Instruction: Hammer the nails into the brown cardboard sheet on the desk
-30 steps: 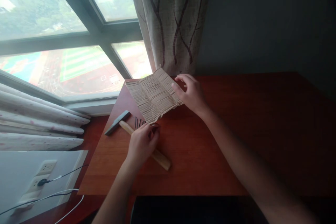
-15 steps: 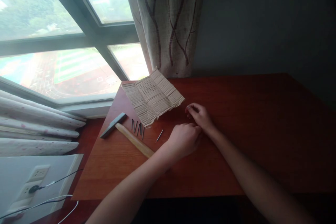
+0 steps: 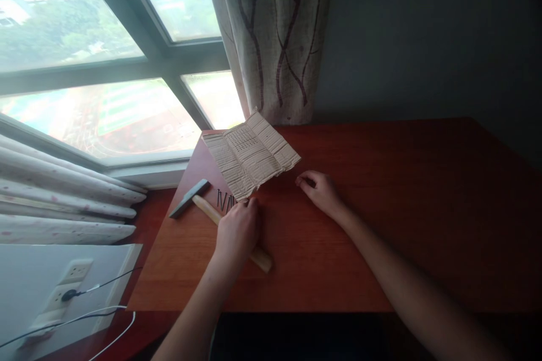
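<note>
My left hand (image 3: 239, 228) reaches over the wooden handle of a hammer (image 3: 207, 210), fingers curled downward at the near corner of a creased cardboard piece (image 3: 262, 152). Its fingertips are mostly hidden, so what they hold, if anything, does not show. Just beyond it lie several dark nails (image 3: 224, 199), partly covered by the hand. My right hand (image 3: 319, 189) rests to the right of the cardboard, thumb and fingers pinched together. I cannot make out what is in that pinch. A grid of small holes marks the cardboard.
The brown wooden table (image 3: 402, 208) stretches away to the right. A window (image 3: 127, 118) and curtains (image 3: 279, 39) stand behind and left. Below the table's left edge, a wall socket (image 3: 70, 285) has a plug and cables.
My left hand has moved left, away from my right hand, to the nails and hammer handle. The lone nail seen on the table before no longer shows. The right hand stays pinched.
</note>
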Tool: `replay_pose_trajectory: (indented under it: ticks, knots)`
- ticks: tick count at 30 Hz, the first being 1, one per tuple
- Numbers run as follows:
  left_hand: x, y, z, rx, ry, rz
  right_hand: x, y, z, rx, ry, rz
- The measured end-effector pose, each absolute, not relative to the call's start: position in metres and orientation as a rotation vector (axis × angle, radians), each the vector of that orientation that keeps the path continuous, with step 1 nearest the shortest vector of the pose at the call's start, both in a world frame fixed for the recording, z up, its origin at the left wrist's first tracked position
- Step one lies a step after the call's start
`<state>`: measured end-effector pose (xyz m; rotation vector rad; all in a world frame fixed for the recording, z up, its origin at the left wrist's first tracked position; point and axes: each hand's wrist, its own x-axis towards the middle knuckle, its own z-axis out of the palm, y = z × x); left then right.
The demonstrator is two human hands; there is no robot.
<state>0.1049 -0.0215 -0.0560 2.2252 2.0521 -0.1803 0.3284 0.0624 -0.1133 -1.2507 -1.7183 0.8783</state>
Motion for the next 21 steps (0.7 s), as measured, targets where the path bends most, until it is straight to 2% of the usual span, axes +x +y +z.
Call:
replay_pose_trajectory:
  ticks: [5, 11, 17, 21]
  knots:
    - [0.088, -0.016, -0.054, 2.099, 2.295, -0.129, 0.328, 0.062, -0.114, -1.222, -1.752, 0.857]
    - [0.085, -0.015, -0.055, 2.058, 2.378, -0.115, 0.328, 0.062, -0.115, -1.205, -1.765, 0.817]
    - [0.089, -0.019, -0.054, 2.069, 2.348, -0.075, 0.328, 0.062, -0.115, -1.197, -1.764, 0.802]
    - [0.106, -0.025, -0.053, 2.153, 2.131, 0.027, 0.328, 0.062, -0.115, -1.191, -1.756, 0.815]
